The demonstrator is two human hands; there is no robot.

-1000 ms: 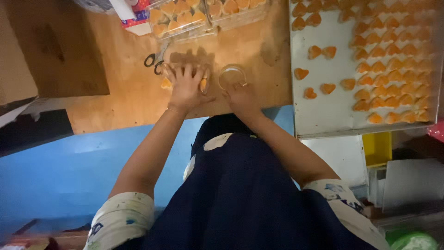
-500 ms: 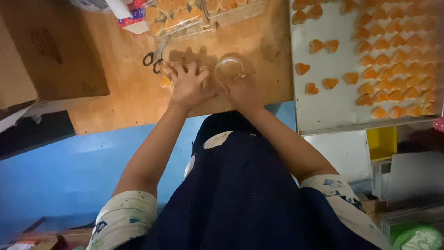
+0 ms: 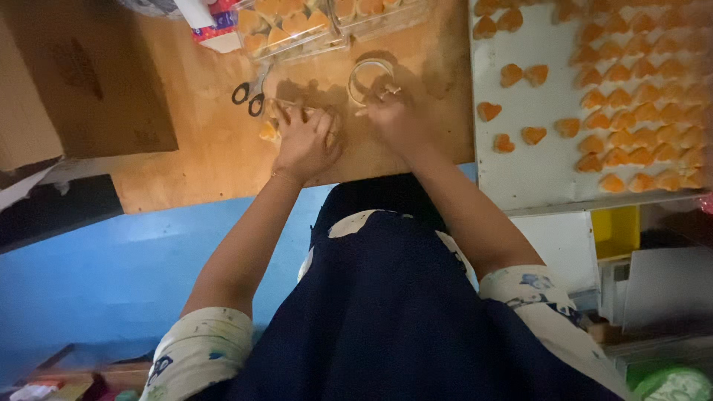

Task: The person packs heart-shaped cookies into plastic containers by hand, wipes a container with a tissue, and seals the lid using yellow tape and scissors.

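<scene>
Far left: brown cardboard box (image 3: 74, 82) sits on the wooden bench (image 3: 200, 163), blue floor (image 3: 111, 275) below the bench edge. Next right, black-handled scissors (image 3: 251, 93) lie on the bench, just below clear plastic trays (image 3: 297, 30) packed with orange pieces; a red and white packet (image 3: 212, 26) sits at the trays' left end. Left hand (image 3: 304, 145) rests palm down on the bench just right of the scissors, fingers (image 3: 297, 115) spread and flat, pressing on something pale; an orange piece (image 3: 269, 132) pokes out at the hand's left edge, touching it. Can't tell what else is under the palm. Right hand (image 3: 397, 119) is just beside the left, nearly touching; its fingers are curled, fingertips at the lower rim of a small clear round cup (image 3: 370, 78) standing on the bench just above the hand. Can't tell whether the fingers actually grip the rim or only touch it. Further right, a white tray (image 3: 535, 171) lies alongside the bench, carrying many orange heart-shaped pieces (image 3: 639, 96), dense rows on the right, a few loose ones (image 3: 512, 74) toward the left side, well apart from both hands. Below the tray, a yellow bin (image 3: 615, 232), and a green lid (image 3: 672, 385) at the bottom right corner.
</scene>
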